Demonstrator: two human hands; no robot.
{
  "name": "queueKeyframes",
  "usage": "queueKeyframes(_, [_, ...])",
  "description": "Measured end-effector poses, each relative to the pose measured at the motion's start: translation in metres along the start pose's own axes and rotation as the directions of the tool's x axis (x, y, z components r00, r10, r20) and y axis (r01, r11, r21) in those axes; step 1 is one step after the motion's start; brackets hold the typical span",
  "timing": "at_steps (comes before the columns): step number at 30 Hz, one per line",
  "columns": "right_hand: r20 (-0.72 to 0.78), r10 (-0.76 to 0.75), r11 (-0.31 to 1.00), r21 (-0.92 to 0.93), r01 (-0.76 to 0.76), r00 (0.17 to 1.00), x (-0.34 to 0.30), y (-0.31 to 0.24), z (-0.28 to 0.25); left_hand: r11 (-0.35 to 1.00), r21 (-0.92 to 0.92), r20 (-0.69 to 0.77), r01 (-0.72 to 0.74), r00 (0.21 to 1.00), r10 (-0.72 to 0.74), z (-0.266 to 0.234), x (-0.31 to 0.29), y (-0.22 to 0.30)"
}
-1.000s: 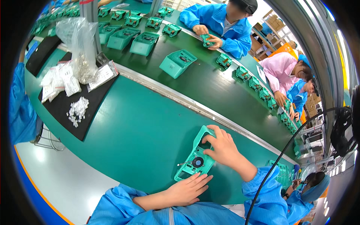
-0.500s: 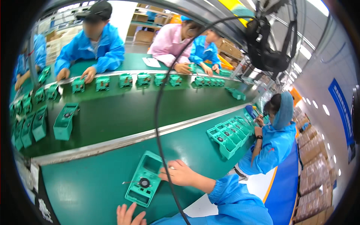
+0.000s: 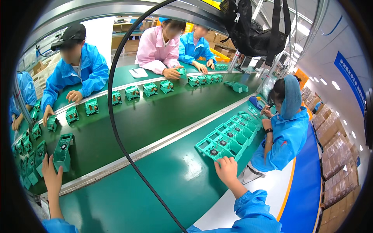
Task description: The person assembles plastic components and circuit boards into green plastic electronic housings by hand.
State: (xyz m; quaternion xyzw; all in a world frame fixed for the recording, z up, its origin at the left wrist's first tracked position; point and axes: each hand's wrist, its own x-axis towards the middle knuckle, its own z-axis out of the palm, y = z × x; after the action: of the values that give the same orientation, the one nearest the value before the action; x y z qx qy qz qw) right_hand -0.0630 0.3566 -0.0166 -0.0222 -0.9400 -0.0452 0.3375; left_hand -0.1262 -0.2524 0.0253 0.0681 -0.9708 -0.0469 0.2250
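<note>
On the left, my left hand [image 3: 51, 175] reaches over the belt, fingers apart, beside the near end of a green plastic housing [image 3: 62, 158]. Whether its fingertips touch that housing cannot be made out. My right hand [image 3: 227, 171] is at the near end of a row of green housings on the work table, fingers spread at the edge of the nearest housing [image 3: 208, 144]. A round black fan or speaker [image 3: 213, 152] is set in it. The other housings of the row stand side by side, leading away toward a co-worker on the right.
Small green assemblies [image 3: 150, 89] line the belt's [image 3: 155, 112] far side, where several co-workers sit. More green housings [image 3: 32, 171] stand at far left. A black cable [image 3: 120, 139] hangs across the view; a black mesh bag [image 3: 252, 31] hangs overhead. A co-worker [image 3: 280, 136] sits at right.
The housing that lay before me on the table is gone from there, and the row at right reaches nearer. My right hand has moved right; my left has moved forward to the belt.
</note>
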Motion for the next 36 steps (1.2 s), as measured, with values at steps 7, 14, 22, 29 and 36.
queueKeyframes(7, [0.005,0.035,0.992,0.118,-0.035,0.999,0.019,-0.021,-0.009,0.996,-0.080,-0.041,0.048,0.998,-0.051,0.038,0.007,0.027])
queueKeyframes(14, [-0.003,-0.345,0.694,0.673,0.257,0.938,0.025,-0.141,-0.028,0.965,-0.263,-0.017,0.014,1.000,-0.019,0.028,-0.006,0.057])
queueKeyframes(22, [-0.040,-0.502,0.331,0.914,0.235,0.864,0.054,-0.226,-0.056,0.734,-0.520,0.222,-0.436,0.761,0.610,-0.077,-0.110,0.083])
queueKeyframes(29, [0.245,-0.871,0.259,0.966,-0.026,0.425,0.034,-0.252,-0.052,0.651,-0.599,0.268,-0.467,0.648,0.713,-0.068,-0.143,0.100])
queueKeyframes(36, [0.457,-0.712,0.483,0.870,-0.100,0.533,0.031,-0.260,-0.079,0.919,-0.318,-0.004,-0.232,0.970,0.244,-0.072,-0.164,0.098])
